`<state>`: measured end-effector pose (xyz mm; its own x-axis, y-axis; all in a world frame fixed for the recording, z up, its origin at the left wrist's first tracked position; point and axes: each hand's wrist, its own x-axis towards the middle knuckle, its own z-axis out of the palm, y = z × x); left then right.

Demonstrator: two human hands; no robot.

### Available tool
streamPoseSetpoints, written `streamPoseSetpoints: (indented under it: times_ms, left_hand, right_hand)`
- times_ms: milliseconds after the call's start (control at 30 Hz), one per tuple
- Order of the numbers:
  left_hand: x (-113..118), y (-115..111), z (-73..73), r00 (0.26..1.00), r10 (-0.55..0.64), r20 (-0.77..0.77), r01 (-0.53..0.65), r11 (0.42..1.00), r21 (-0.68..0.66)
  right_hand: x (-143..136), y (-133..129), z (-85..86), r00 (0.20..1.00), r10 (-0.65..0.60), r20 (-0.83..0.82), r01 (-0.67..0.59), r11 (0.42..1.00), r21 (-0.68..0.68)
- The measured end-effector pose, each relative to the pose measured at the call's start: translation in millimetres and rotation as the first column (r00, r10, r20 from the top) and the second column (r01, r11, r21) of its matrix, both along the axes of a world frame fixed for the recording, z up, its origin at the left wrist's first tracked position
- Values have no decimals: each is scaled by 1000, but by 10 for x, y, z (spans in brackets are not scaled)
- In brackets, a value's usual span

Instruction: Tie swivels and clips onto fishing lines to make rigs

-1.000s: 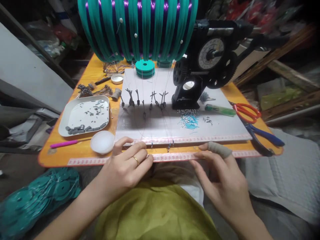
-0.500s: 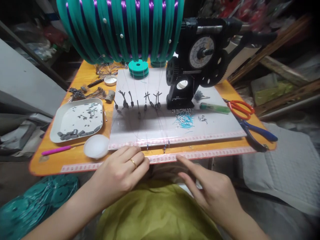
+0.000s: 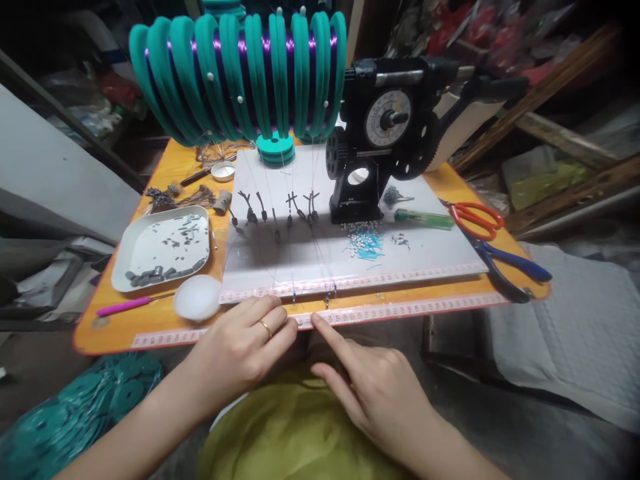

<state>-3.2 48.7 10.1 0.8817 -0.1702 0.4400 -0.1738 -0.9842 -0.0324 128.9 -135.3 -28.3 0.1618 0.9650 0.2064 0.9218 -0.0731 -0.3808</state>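
Observation:
My left hand point(image 3: 253, 340), a gold ring on one finger, rests at the table's front edge with its fingers curled together; whatever they pinch is hidden. Beneath its fingertips runs a pink-and-white measuring tape point(image 3: 400, 310) fixed along that edge. On the same tape lies the outstretched index fingertip of my right hand point(image 3: 373, 380), its thumb apart below and nothing in the grasp. Just beyond the fingertips, small dark fittings point(image 3: 327, 300) hang on thin lines. These lines come down from the row of teal foam spools point(image 3: 240, 77) wound with purple thread.
A black geared stand point(image 3: 360, 193) with a dial carries the spools over a white board point(image 3: 430, 250). Blue-and-white bits point(image 3: 367, 245) lie on it. Left are a white tray point(image 3: 117, 263), a translucent dish point(image 3: 197, 298) and a pink-handled tool point(image 3: 123, 307); right, red-handled scissors point(image 3: 477, 220) and blue-handled pliers point(image 3: 517, 263).
My right hand has slid left along the tape, its index fingertip now close to my left hand. My left hand stays at the edge. The camera view has shifted slightly.

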Motion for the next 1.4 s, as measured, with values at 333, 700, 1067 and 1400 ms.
streamPoseSetpoints:
  times_ms: [333,700,1067,1400]
  left_hand:
    - [28,-8,-86,999,-32,-16,32,999,-12]
    - [68,-32,-28,999,-39,-20,39,999,-3]
    - [-6,-10,-60,1000,-18,22,17,998,68]
    - [-49,1,-65,1000,-1,30,-1,999,52]
  right_hand:
    - [323,-411,-14,990,-134,48,133,991,15]
    - [357,-438,24,941,-177,-289,171,984,-46]
    - [390,-444,47,908,-182,-377,159,983,-91]
    - [374,-454,22,957,-150,-246,147,989,-33]
